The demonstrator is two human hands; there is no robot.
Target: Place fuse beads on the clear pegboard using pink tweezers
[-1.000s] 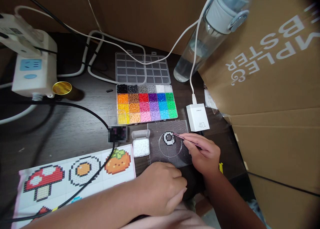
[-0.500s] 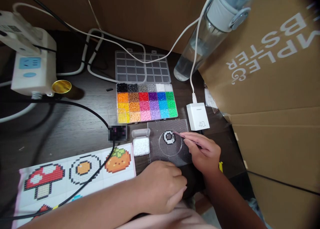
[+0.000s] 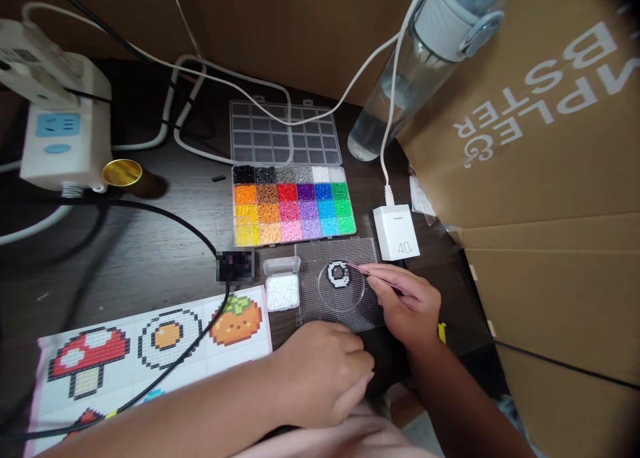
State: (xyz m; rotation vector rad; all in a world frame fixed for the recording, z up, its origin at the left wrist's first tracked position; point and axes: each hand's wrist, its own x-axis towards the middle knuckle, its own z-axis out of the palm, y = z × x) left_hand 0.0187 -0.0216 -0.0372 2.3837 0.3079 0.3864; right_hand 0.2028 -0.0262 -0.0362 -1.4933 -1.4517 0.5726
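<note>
Right now the person's right hand (image 3: 413, 305) is pinched narrow around pink tweezers (image 3: 359, 268), with the thumb and fingers closed along them. The tips reach the upper right edge of a small ring of beads (image 3: 332, 278), white with dark edging, and from where I stand I cannot tell whether a bead sits between them. That ring lies on a clear pegboard (image 3: 310, 255), toward the upper part of a round outline on it. The left hand (image 3: 327, 378) rests just below the board, back upward, fingers folded under, so I cannot tell how tightly they close or whether they hold anything. Just beside the board, on its left, stands a little box (image 3: 283, 309) of white beads with its lid up. Above the board is a sorting tray (image 3: 295, 243) full of coloured beads, and behind that its clear lid (image 3: 260, 138) lies flat, a white cable crossing it. The left forearm crosses a picture sheet (image 3: 225, 357) showing a mushroom, a fried egg and an orange fruit. To the right of the tray sits a white charger (image 3: 397, 235), near a water bottle (image 3: 373, 131), and a cardboard box (image 3: 540, 198) walls off that side of the dark table (image 3: 175, 258).
</note>
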